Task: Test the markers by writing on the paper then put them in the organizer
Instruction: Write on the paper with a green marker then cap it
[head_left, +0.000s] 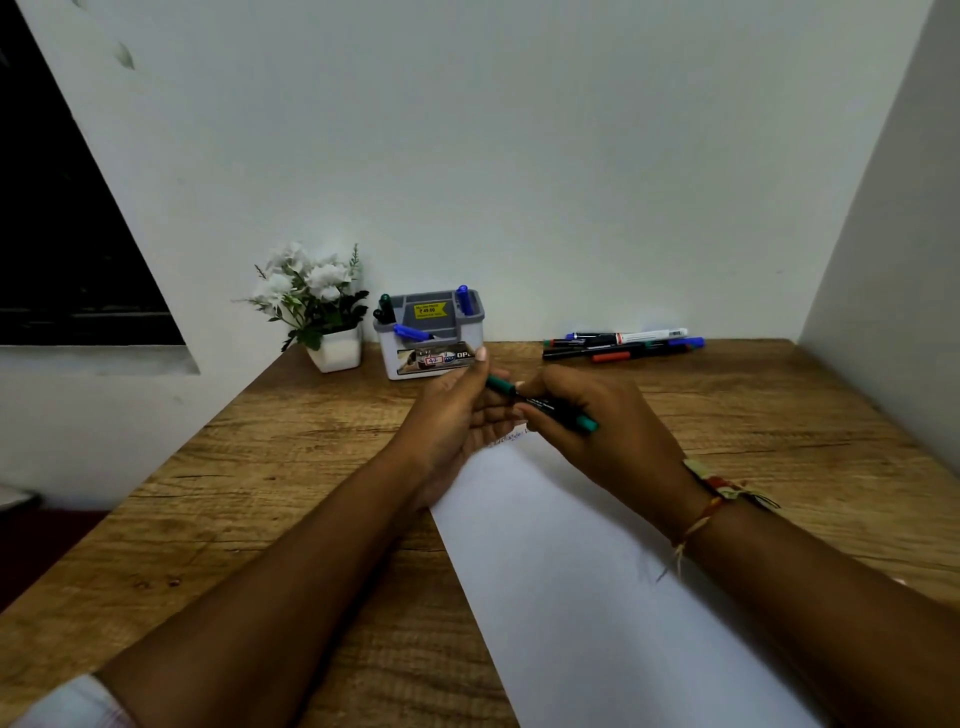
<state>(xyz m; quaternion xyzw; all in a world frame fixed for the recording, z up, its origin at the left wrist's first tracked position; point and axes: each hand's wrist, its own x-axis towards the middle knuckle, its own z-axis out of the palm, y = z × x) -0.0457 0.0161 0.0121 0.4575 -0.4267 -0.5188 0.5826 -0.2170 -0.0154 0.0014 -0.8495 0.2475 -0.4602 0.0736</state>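
Note:
A green-and-black marker (540, 404) is held over the top of the white paper (571, 571). My right hand (597, 431) grips its black barrel, the green end sticking out at the right. My left hand (457, 410) pinches the green cap end of the same marker. Faint scribbles show on the paper just under my hands. The grey and white organizer (431, 335) stands behind my hands with several blue and dark markers upright in it. A pile of loose markers (623, 344) lies at the back right of the table.
A small white pot of white flowers (322, 312) stands left of the organizer. The wooden table (260, 467) ends against a pale wall at the back and a side wall at the right. Its left edge drops off to the floor.

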